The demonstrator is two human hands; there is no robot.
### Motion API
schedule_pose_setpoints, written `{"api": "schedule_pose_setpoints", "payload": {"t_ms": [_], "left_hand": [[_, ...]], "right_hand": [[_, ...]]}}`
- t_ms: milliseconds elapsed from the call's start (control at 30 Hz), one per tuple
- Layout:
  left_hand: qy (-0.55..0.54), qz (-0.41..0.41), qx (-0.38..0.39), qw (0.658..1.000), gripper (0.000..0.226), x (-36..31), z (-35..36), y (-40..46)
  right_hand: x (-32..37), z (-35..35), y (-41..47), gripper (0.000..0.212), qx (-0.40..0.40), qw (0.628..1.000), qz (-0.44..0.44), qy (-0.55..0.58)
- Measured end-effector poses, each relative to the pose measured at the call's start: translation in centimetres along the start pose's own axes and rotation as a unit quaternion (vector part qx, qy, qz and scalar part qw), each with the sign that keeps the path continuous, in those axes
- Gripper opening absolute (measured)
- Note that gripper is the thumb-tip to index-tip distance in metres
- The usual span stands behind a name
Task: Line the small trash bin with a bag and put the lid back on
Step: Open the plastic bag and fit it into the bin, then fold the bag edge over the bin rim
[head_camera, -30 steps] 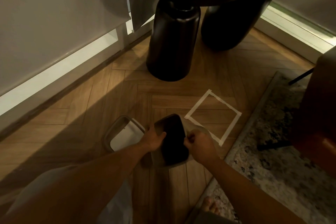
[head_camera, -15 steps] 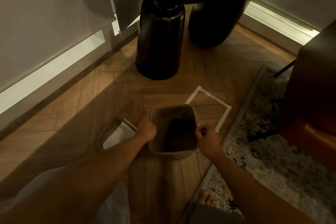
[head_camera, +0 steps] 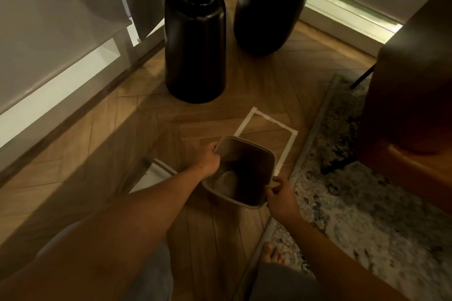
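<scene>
A small grey bin [head_camera: 247,154] stands open on the wooden floor, partly over the near corner of a white tape square [head_camera: 266,120]. Its inside is dark; I cannot tell whether a bag lies in it. My left hand [head_camera: 208,161] grips the bin's far left rim. My right hand [head_camera: 281,193] pinches the rim at its near right corner. The bin's lid [head_camera: 146,173], a grey frame with a white flap, lies flat on the floor left of the bin, partly hidden by my left forearm.
Two thick black table legs [head_camera: 195,51] stand behind the bin under a dark tabletop. A patterned rug [head_camera: 367,190] runs along the right, with a brown chair [head_camera: 411,95] on it. A wall and baseboard [head_camera: 61,95] close the left. My bare foot [head_camera: 272,253] is near the rug's edge.
The bin was tilted with its mouth toward me; now it stands upright. It has shifted right onto the tape square's corner, with both hands still on its rim.
</scene>
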State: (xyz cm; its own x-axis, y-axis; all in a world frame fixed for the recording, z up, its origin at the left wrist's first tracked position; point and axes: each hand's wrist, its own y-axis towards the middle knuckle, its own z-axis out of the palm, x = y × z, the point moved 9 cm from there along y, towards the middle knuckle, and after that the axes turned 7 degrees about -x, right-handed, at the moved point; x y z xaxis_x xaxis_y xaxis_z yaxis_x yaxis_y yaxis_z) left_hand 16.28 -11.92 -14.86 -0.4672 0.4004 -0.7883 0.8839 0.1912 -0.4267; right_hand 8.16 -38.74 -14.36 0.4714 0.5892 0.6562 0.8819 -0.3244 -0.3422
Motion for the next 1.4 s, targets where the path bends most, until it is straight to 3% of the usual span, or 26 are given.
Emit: {"api": "schedule_pose_setpoints", "payload": {"t_ms": [400, 533, 633, 767, 967, 1400], "left_hand": [[0.01, 0.014, 0.041, 0.999, 0.05, -0.1, 1.8, -0.7], [0.01, 0.017, 0.025, 0.999, 0.054, 0.0, -0.5, -0.7], [0.024, 0.026, 0.017, 0.999, 0.054, 0.6, -2.9, -0.5], [0.048, 0.037, 0.003, 0.998, 0.053, 2.4, -6.6, -0.3], [0.039, 0.003, -0.048, 0.998, 0.056, 8.7, -14.0, 0.0], [0.114, -0.152, -0.092, 0.978, 0.052, 24.5, -23.7, 0.6]], "right_hand": [[-1.1, -1.2, 0.0, 0.061, 0.022, 0.993, 0.041, -0.107], [2.6, -1.6, 0.5, 0.066, -0.012, 0.983, -0.029, -0.183], [7.3, -0.4, 0.4, 0.062, -0.011, 0.981, -0.111, -0.16], [12.7, 2.9, -0.1, 0.065, 0.034, 0.975, -0.182, -0.12], [19.0, 10.6, -1.6, 0.05, 0.116, 0.951, -0.264, -0.113], [19.0, 28.7, -1.4, 0.055, 0.248, 0.923, -0.224, -0.19]]}}
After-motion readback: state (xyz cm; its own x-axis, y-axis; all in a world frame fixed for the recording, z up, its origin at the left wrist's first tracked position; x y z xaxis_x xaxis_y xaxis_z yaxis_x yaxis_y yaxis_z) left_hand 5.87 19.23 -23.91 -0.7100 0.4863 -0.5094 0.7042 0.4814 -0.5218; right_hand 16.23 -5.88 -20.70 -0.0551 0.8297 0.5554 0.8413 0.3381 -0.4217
